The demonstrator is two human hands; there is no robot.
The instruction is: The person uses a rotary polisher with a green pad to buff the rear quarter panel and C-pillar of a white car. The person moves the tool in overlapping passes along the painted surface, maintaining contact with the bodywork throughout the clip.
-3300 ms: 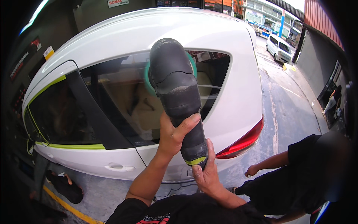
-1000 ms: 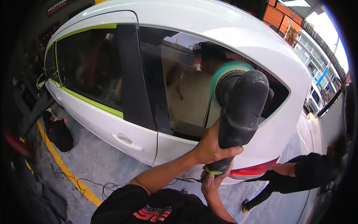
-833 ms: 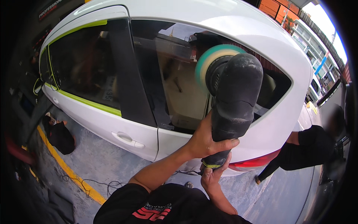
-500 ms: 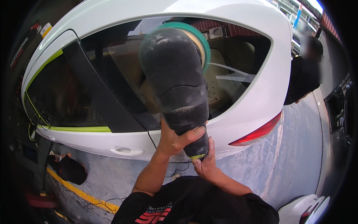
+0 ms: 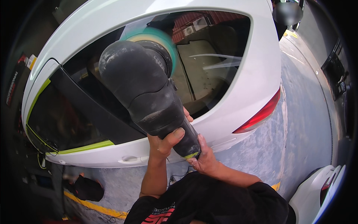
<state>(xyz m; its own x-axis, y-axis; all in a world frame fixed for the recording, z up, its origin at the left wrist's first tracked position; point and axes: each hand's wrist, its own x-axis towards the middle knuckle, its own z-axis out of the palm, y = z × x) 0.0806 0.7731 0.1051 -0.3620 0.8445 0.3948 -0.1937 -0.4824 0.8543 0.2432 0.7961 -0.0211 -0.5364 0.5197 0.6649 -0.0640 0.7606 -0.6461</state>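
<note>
A black power polisher [image 5: 143,89], dusted with pale residue, slants up and left across the view. Its round green and cream pad [image 5: 170,48] is blurred at the edge and overlaps the dark rear side window [image 5: 223,48] of a white car [image 5: 261,74]. Contact between pad and glass is hidden behind the machine. My left hand [image 5: 164,143] wraps around the polisher's body, thumb on top and fingertips showing on the far side. Lower down, my right hand [image 5: 205,156] grips the end of the handle beside a yellow-green strip.
Yellow-green masking tape [image 5: 87,146] edges the door window at left. A red tail light [image 5: 259,114] sits at the car's rear corner. Cables [image 5: 179,175] lie on the floor. One person [image 5: 87,187] is low at left, another [image 5: 286,16] at upper right. Another white car [image 5: 317,192] stands lower right.
The polisher's head has swung left, and both hands have shifted with it, still holding on. The view has turned somewhat. The person at right now appears higher in the picture.
</note>
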